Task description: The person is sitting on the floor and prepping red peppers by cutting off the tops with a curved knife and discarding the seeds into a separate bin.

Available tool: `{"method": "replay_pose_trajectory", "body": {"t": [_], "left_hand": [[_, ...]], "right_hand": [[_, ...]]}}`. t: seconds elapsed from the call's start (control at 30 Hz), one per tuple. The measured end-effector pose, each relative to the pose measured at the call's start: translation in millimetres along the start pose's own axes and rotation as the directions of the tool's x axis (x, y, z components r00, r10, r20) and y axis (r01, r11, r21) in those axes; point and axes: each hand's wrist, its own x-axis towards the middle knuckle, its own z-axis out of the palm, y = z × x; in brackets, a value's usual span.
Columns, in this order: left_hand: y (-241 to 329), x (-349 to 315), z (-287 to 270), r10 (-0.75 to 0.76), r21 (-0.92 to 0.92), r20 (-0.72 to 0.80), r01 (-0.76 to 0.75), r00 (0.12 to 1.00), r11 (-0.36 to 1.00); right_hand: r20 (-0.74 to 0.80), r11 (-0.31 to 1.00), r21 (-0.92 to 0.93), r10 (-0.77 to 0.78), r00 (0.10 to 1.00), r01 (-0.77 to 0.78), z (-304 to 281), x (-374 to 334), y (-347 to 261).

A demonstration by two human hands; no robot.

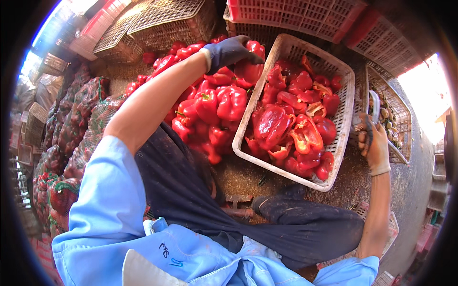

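My left hand (230, 53), in a dark blue glove, reaches to the far side of a heap of whole red bell peppers (206, 106). Its fingers curl around a red bell pepper (255, 48) beside the crate's far left corner. Right of the heap stands a white plastic crate (242, 148) holding red bell peppers, several of them split or broken open (306, 135). On the crate's right, my right hand (374, 143) wears a dirty, pale-cuffed glove. Its fingers are closed, but what they hold is unclear. Just above them shows a pale curved strip (375, 106).
At right, another crate (404, 117) holds small pale and greenish pieces. Upturned-looking crates (164, 21) and a red-and-white crate (296, 16) line the far side. Net sacks of red peppers (86, 112) are piled at left. My bent legs (305, 224) lie close to the crate.
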Motion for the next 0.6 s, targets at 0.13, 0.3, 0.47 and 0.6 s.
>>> {"method": "replay_pose_trajectory", "body": {"t": [0.13, 0.3, 0.47, 0.6], "left_hand": [[44, -67, 20, 0.14, -0.331, 0.043, -0.118, 0.989, 0.936], [76, -132, 59, 0.175, -0.519, -0.045, -0.173, 0.983, 0.837], [66, -145, 99, 0.243, -0.375, -0.237, -0.32, 0.941, 0.87], [70, -152, 121, 0.224, -0.287, -0.329, -0.323, 0.918, 0.902]], "right_hand": [[0.127, 0.973, -0.142, -0.164, 0.978, 0.182, 55, -20, -11], [0.377, 0.65, -0.314, -0.584, 0.719, 0.692, 124, -59, 0], [0.322, 0.975, 0.035, -0.218, 0.921, 0.219, 154, -98, -13], [0.313, 0.983, 0.003, -0.177, 0.933, 0.185, 159, -102, -5]]}}
